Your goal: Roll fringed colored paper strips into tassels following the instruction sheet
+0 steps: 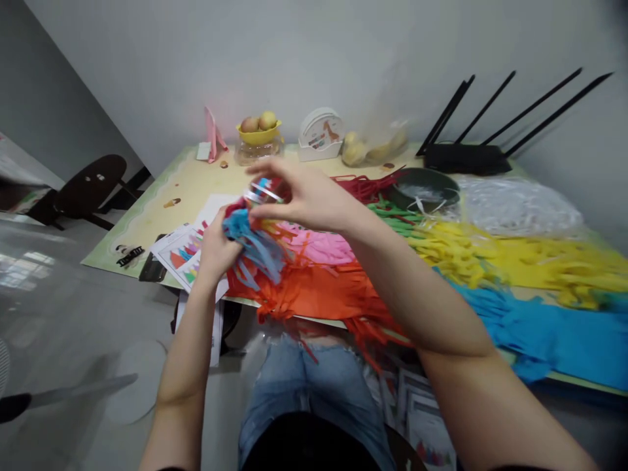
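My left hand (pixel 220 245) is closed around a bundle of tissue paper tassels (pixel 265 252), with blue, red and orange fringe strands hanging to the right. Over the top of this bundle my right hand (pixel 299 196) is curved, its thumb and forefinger apart. A shiny, clear-looking strip (pixel 262 194) shows between the two hands, blurred by motion; I cannot tell whether the right fingers touch it. Beneath the hands lie orange fringed tissue paper (pixel 318 291) and pink fringed tissue paper (pixel 321 245).
Yellow fringed paper (pixel 530 255) and blue fringed paper (pixel 583 337) spread to the right. Behind them are a dark green bowl (pixel 426 185), a clear plastic bag (pixel 520 206) and a black router (pixel 466 159). Printed sheets (pixel 179 255) lie left; a yellow fruit basket (pixel 259 136) stands at the back.
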Motion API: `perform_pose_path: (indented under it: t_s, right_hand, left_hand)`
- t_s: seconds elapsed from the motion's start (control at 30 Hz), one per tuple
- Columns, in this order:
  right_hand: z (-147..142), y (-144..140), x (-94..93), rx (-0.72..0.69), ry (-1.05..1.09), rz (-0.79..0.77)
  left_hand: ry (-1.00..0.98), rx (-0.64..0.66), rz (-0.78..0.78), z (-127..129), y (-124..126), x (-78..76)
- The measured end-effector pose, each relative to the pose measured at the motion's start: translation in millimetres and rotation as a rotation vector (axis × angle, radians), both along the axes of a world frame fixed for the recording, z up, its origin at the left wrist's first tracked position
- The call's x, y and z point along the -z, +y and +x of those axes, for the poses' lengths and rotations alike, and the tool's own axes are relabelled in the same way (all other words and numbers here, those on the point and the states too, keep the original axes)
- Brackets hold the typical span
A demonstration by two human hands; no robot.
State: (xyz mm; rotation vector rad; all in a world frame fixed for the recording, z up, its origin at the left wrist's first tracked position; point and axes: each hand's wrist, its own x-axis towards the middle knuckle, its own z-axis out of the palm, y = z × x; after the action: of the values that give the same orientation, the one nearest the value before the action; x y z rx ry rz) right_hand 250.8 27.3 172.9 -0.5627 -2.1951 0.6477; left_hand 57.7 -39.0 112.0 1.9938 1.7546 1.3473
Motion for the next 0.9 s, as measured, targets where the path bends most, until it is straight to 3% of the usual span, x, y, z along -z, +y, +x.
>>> perform_pose_path:
  t_s: [0.07,0.17,0.3,0.4,0.5,0.6,0.7,0.77,0.9]
  right_hand:
    - [7.0,-12.2,8.8,0.042,0.142,-0.059]
    - [0.1,-37.6,43.2,0.05,0.149,-0.03]
    - [-14.6,-73.1,94.0,0.036,0.001,-0.016]
    - [-5.7,-83.0,114.0,0.09,-0.009,-0.063]
    - [18.5,-75.1,118.7,0.189,0.001,-0.125]
    - [36.7,-66.5,115.6,0.219,0.009,-0.18]
    - [33.6,-74.3,114.7,0.086,0.007,-0.22]
    - [21.5,-88.1,119.4,-0.001,-0.04,-0.243]
    - [-9.6,-112.3,138.0,-0.137,-0.167,-0.248]
  left_hand:
    - [-0.246,-0.059,-0.004,1.0,-5.6,9.8]
    - [-0.546,-0.071,-0.063,13.6,-12.9,24.1]
    - [-0.705,-0.089,-0.124,44.6,-25.7,39.7]
    - [-0.776,0.024,-0.204,51.9,-49.6,46.8]
    - [-0.526,0.155,-0.37,26.3,-77.5,50.7]
    - [0.127,-0.085,-0.369,-18.7,-90.5,59.8]
    - [0.613,-0.261,-0.397,-54.8,-86.5,76.5]
    - [0.714,-0.257,-0.44,-67.7,-80.9,86.7]
    - [0.706,-0.28,-0.416,-73.3,-74.3,93.5]
